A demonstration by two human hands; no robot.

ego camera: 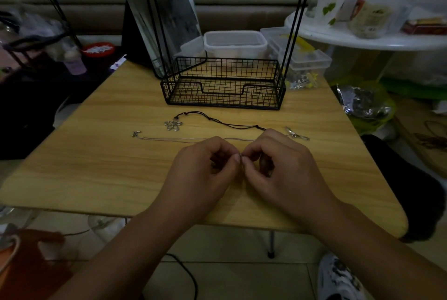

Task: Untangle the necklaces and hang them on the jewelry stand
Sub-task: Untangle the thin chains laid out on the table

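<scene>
Setting: dim, lived-in home room | centre: low wooden folding table (101, 154) on a tiled floor | top of frame: brown sofa back (242, 15) along the wall | upper right: round white side table (362, 38) crowded with a mug (330, 6) and bagged food | behind the table: clear plastic storage tubs (235, 43)

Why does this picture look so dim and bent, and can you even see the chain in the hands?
Head view: the room light is low, so colours look muddy and the edges dark. The wide lens bows the table edge and splays the stand posts. Bright glints mark the mirror. The thin chain is faint, and what the left hand and right hand pinch is too small to tell.
</scene>
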